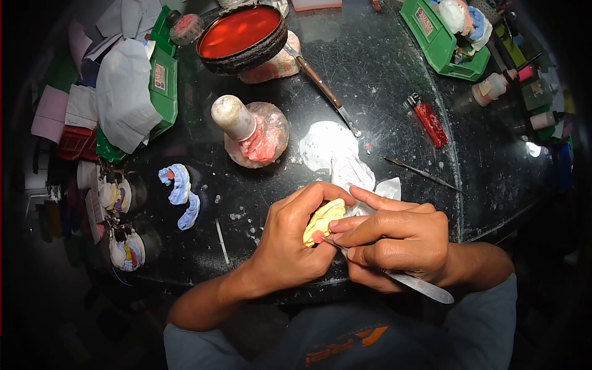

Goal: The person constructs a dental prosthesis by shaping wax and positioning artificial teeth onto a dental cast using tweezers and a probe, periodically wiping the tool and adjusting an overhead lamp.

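My left hand point(287, 237) is closed around a yellow dental cast point(330, 213), thumb below and fingers curled over its far side. A small lump of pink wax point(318, 236) sits on the cast's lower edge. My right hand point(401, 237) grips a metal wax carver point(428, 288) like a pen. Its broad, rounded end sticks out below the palm toward me, and its thin tip meets the cast at the pink wax. Right-hand fingertips rest close against the cast. Just beyond both hands lies crumpled white tissue point(354, 169), partly hidden by the fingers.
Blue dental pieces point(179, 185) lie at left. A round glass burner point(256, 135) with a pale cap stands ahead, near a black-rimmed dish of red wax point(240, 31) and a wood-handled wax knife point(317, 80). At right are a red lighter point(427, 121), a thin metal tool point(425, 174) and a green bin point(444, 46).
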Demonstrator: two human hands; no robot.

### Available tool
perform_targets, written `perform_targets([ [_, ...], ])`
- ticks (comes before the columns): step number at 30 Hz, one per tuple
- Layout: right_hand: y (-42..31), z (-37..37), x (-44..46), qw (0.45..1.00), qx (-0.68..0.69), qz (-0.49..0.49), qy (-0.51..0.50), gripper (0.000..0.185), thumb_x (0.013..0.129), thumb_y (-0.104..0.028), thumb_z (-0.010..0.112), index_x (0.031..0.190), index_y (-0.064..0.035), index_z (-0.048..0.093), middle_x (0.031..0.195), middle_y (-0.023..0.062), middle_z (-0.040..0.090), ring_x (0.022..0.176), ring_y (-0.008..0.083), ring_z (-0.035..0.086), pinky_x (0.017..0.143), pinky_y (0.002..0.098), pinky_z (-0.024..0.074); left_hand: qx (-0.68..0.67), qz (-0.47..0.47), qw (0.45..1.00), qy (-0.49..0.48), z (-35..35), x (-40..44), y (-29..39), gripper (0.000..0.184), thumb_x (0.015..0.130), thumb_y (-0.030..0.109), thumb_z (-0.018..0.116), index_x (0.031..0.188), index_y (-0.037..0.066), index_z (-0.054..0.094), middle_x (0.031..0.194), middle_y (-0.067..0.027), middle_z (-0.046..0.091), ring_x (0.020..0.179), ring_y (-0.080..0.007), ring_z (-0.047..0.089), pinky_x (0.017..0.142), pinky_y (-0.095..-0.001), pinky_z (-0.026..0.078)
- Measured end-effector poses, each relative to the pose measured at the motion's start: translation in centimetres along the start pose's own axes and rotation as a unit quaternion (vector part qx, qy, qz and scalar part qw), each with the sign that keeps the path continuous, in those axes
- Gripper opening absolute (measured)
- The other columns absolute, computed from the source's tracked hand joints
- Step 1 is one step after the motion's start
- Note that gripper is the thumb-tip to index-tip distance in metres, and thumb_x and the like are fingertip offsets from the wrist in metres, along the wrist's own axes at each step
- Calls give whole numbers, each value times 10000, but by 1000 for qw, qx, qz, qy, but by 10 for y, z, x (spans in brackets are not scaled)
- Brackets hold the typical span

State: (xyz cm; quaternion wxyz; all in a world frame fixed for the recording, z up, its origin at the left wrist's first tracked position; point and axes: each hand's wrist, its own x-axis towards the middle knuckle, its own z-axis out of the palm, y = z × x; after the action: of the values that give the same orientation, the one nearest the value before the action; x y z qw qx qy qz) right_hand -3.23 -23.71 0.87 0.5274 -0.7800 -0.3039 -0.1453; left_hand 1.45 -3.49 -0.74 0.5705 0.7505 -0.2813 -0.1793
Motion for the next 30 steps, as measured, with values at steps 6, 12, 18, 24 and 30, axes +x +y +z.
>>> perform_targets([
  [6, -1, 0, 0, 1000, 3, 6, -4, 195, 762, -23, 837, 761, -43, 643, 893, 79, 745, 909, 258, 792, 988, 563, 594, 11, 5, 1000, -1, -1, 0, -2, 345, 788, -13, 686, 1130, -30, 637, 993, -121, 722, 892, -142, 691, 786, -293, 546],
  [12, 0, 2, -1, 1000, 1, 5, 8, 184, 769, -26, 840, 784, -40, 657, 894, 81, 744, 903, 261, 791, 981, 558, 602, 7, 6, 1000, 1, -1, 0, -1, 349, 784, -20, 680, 1131, -30, 637, 983, -122, 721, 882, -141, 691, 779, -291, 546],
  [18, 0, -1, -1, 1000, 6, 7, -10, 159, 778, -17, 825, 799, -41, 669, 903, 90, 755, 932, 268, 796, 989, 562, 596, 14, 13, 1000, 7, 0, -1, -3, 347, 789, -19, 682, 1133, -29, 637, 969, -116, 715, 870, -135, 683, 771, -289, 541],
  [24, -3, -5, 2, 1000, 16, 21, -17, 211, 763, 33, 830, 806, -72, 653, 913, 114, 789, 996, 287, 795, 1062, 592, 533, -11, 6, 1000, 7, 0, 0, 0, 314, 833, 2, 704, 1138, -25, 633, 959, -84, 689, 861, -101, 644, 748, -268, 521],
  [30, -7, -11, 3, 1000, 12, 23, 5, 213, 771, 42, 806, 885, -71, 665, 931, 113, 788, 974, 278, 800, 1114, 607, 483, -99, -22, 995, 18, 2, -2, 1, 290, 911, 16, 726, 1169, -8, 596, 864, -68, 659, 775, -103, 628, 672, -262, 493],
])
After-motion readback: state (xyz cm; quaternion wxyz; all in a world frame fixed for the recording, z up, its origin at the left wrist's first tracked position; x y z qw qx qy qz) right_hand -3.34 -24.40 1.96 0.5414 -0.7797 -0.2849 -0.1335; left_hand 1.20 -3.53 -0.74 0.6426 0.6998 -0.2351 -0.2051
